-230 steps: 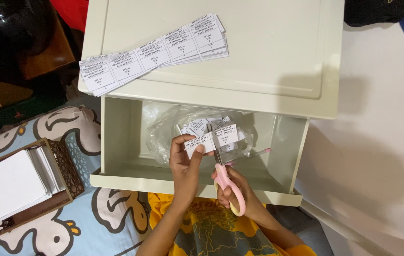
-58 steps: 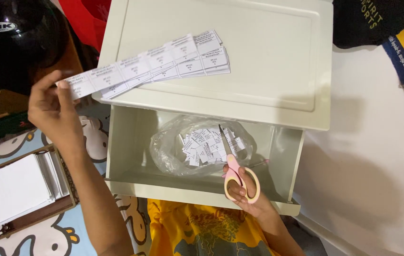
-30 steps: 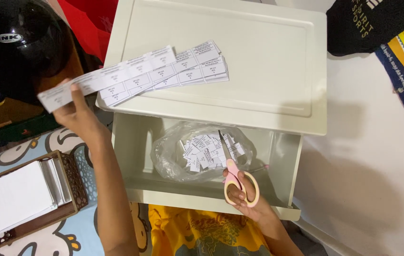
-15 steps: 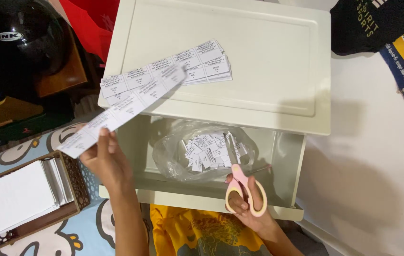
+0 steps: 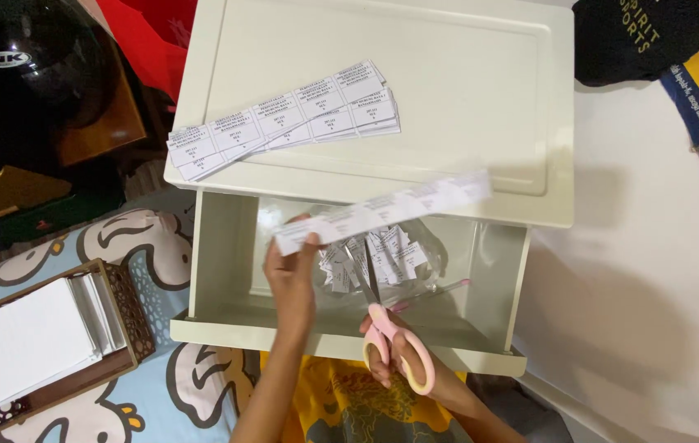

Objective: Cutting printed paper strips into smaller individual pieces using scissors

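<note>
Since half a second ago the left hand (image 5: 290, 275) has carried the paper strip (image 5: 382, 209) from the left of the cabinet to over the open drawer (image 5: 216, 271), and the scissors (image 5: 386, 332) have swung left to meet it.

Head view: the left hand is pinched shut on the strip's left end, thumb and fingers clamped on the paper. The strip runs up and to the right from that hand, blurred, with its far end over the front edge of the cabinet top (image 5: 464, 98). The right hand (image 5: 403, 365) is closed through the pink handles of the scissors, near the drawer's front wall. The blades point away from the person and up toward the strip, just below it; whether they touch the paper cannot be told. Under the strip, inside the drawer, lies a clear bag (image 5: 427, 246) holding small cut labels (image 5: 382, 254). On the cabinet top, far left, rests a stack of uncut strips (image 5: 284, 119), fanned slightly and overhanging the left edge. To the near left, on a patterned sheet (image 5: 132, 238), a brown tray (image 5: 115, 308) holds white cards (image 5: 17, 340). A black helmet (image 5: 17, 57) sits at far left.
</note>
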